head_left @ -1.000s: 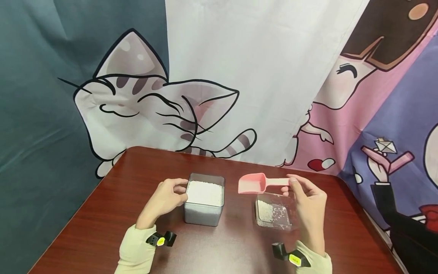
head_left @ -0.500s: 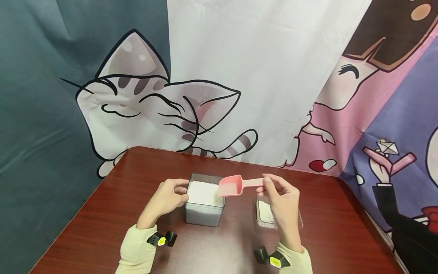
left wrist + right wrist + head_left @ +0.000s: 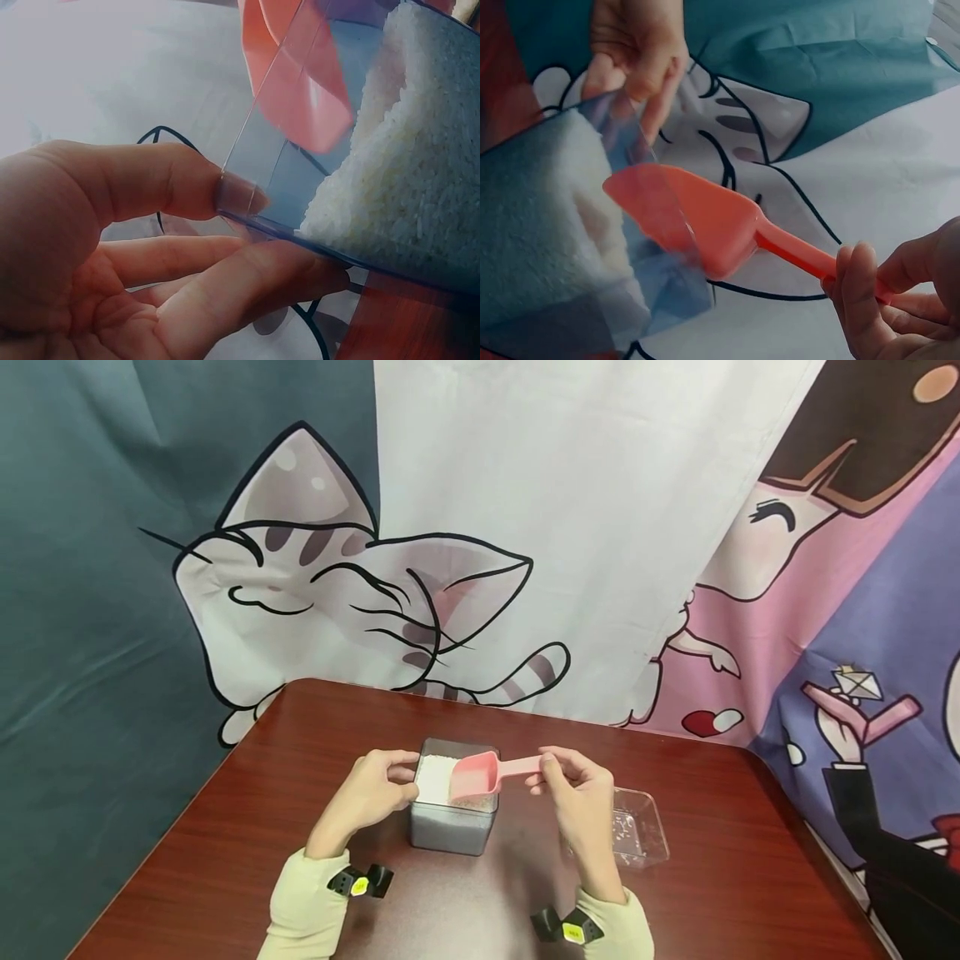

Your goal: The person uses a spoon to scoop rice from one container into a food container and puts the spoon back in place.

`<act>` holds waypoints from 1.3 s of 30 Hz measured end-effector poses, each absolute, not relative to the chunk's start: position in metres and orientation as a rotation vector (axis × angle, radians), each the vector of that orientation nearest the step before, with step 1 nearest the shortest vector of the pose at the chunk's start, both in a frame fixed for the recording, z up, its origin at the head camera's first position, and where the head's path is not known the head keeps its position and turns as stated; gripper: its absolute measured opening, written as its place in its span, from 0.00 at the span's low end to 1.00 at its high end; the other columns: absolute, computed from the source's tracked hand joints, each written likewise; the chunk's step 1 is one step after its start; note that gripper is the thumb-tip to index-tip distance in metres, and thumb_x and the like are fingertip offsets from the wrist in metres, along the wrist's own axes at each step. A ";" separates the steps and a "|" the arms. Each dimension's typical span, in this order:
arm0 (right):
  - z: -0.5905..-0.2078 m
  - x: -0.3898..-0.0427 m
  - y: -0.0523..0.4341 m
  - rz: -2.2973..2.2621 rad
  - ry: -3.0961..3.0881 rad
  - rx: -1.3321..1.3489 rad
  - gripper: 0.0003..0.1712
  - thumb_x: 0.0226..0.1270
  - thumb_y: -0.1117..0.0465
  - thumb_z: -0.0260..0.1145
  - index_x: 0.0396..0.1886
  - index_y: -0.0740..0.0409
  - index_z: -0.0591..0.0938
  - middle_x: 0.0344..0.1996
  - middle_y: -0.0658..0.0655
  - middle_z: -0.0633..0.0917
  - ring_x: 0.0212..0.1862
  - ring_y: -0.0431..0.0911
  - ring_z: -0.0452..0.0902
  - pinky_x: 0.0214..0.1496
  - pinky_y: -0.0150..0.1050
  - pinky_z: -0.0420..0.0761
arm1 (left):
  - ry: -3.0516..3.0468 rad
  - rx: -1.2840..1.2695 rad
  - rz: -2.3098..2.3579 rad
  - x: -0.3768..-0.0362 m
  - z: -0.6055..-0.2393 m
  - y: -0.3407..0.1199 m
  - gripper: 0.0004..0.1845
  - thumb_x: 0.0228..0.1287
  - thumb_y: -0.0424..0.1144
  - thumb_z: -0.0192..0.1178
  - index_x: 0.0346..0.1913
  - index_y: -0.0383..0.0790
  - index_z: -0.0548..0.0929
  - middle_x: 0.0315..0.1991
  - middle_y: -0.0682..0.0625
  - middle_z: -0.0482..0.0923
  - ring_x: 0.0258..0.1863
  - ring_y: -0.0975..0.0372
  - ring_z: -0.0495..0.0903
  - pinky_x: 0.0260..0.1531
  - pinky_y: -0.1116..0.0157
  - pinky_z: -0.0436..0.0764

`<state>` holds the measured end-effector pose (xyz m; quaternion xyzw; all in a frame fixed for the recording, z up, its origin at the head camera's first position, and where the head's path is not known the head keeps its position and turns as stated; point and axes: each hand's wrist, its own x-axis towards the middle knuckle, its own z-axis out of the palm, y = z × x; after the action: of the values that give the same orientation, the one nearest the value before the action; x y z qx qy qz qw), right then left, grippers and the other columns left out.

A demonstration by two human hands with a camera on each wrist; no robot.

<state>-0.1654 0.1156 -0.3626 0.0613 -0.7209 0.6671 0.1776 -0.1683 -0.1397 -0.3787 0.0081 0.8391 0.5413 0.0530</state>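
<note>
Pink scoop (image 3: 474, 775) has its bowl at the opening of the grey see-through box (image 3: 452, 833), and its handle points to about 3 o'clock, when 12 o'clock is the far side in the head view. Behind the table, the printed backdrop (image 3: 570, 485) fills the most space; its drawn cat (image 3: 288, 581) smiles at about 11 o'clock from the box. Next in size is the brown table (image 3: 217, 868). Two pale sleeves come in from the near edge, at about 7 and 5 o'clock from the box.

At 9 o'clock of the box is the left hand (image 3: 369, 791); its thumb and fingers are set apart and grip the box at its wall. At 3 o'clock is the right hand (image 3: 583, 789), which pinches the scoop's handle between thumb and fingers. The box stands upright on the table. At its 3 o'clock, apart from it, lies a shallow clear tray (image 3: 643, 839), partly hidden behind the right hand and wrist. Each wrist carries a small black device. Smallest are the white grains (image 3: 432, 781), heaped inside the box, with some more scattered in the tray. I cannot tell if the scoop's tip touches the heap.
</note>
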 end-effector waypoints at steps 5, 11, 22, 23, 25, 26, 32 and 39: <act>-0.367 -0.164 0.105 1.754 -2.106 0.143 0.07 0.60 0.66 0.62 0.35 0.63 0.84 0.17 0.60 0.83 0.18 0.42 0.80 0.23 0.37 0.80 | 2.550 0.031 1.648 -0.168 -0.379 -0.140 0.27 0.48 0.27 0.57 0.56 0.32 0.75 0.43 0.39 0.80 0.32 0.60 0.82 0.32 0.62 0.81; -0.368 -0.162 0.095 1.615 -2.157 0.167 0.06 0.60 0.66 0.61 0.33 0.60 0.84 0.16 0.54 0.83 0.18 0.41 0.80 0.22 0.33 0.79 | 2.548 0.049 1.652 -0.167 -0.379 -0.141 0.27 0.47 0.27 0.57 0.56 0.32 0.75 0.42 0.39 0.80 0.31 0.60 0.82 0.31 0.63 0.81; -0.353 -0.146 0.068 1.634 -2.221 0.206 0.06 0.58 0.72 0.60 0.32 0.67 0.83 0.16 0.61 0.82 0.20 0.53 0.81 0.21 0.30 0.77 | 2.587 0.077 1.618 -0.169 -0.379 -0.139 0.27 0.48 0.27 0.57 0.56 0.31 0.74 0.40 0.41 0.82 0.29 0.61 0.81 0.29 0.65 0.80; -0.353 -0.146 0.066 1.638 -2.232 0.206 0.06 0.58 0.72 0.60 0.32 0.67 0.83 0.16 0.62 0.82 0.20 0.53 0.81 0.22 0.29 0.77 | 2.590 0.079 1.615 -0.169 -0.378 -0.139 0.26 0.48 0.26 0.57 0.56 0.31 0.74 0.40 0.41 0.82 0.29 0.61 0.80 0.29 0.65 0.80; -0.355 -0.146 0.063 1.661 -2.249 0.205 0.06 0.58 0.72 0.60 0.32 0.67 0.83 0.17 0.62 0.83 0.21 0.54 0.81 0.23 0.30 0.78 | 2.596 0.079 1.613 -0.169 -0.378 -0.138 0.26 0.48 0.26 0.57 0.56 0.31 0.75 0.40 0.41 0.82 0.28 0.62 0.80 0.29 0.65 0.80; -0.356 -0.146 0.062 1.682 -2.253 0.206 0.06 0.58 0.72 0.60 0.32 0.67 0.83 0.17 0.62 0.82 0.21 0.54 0.81 0.23 0.31 0.78 | 2.599 0.082 1.612 -0.169 -0.378 -0.138 0.26 0.48 0.26 0.57 0.56 0.31 0.75 0.39 0.41 0.82 0.28 0.61 0.80 0.28 0.65 0.79; -0.362 -0.148 0.064 1.781 -2.252 0.176 0.06 0.58 0.72 0.60 0.33 0.68 0.83 0.18 0.64 0.83 0.21 0.54 0.81 0.26 0.34 0.80 | 2.597 0.090 1.622 -0.169 -0.380 -0.138 0.26 0.48 0.25 0.57 0.56 0.30 0.75 0.39 0.40 0.82 0.28 0.61 0.80 0.28 0.64 0.80; -0.362 -0.151 0.067 1.906 -2.226 0.181 0.08 0.59 0.73 0.60 0.35 0.75 0.81 0.22 0.69 0.83 0.21 0.49 0.82 0.26 0.36 0.81 | 2.601 0.059 1.611 -0.171 -0.380 -0.138 0.26 0.48 0.26 0.57 0.56 0.32 0.75 0.39 0.42 0.82 0.28 0.62 0.80 0.29 0.65 0.80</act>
<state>-0.1511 0.0670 -0.3625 0.0614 -0.7542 0.6457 0.1027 -0.1706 -0.1375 -0.3804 0.0194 0.8493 0.5259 0.0409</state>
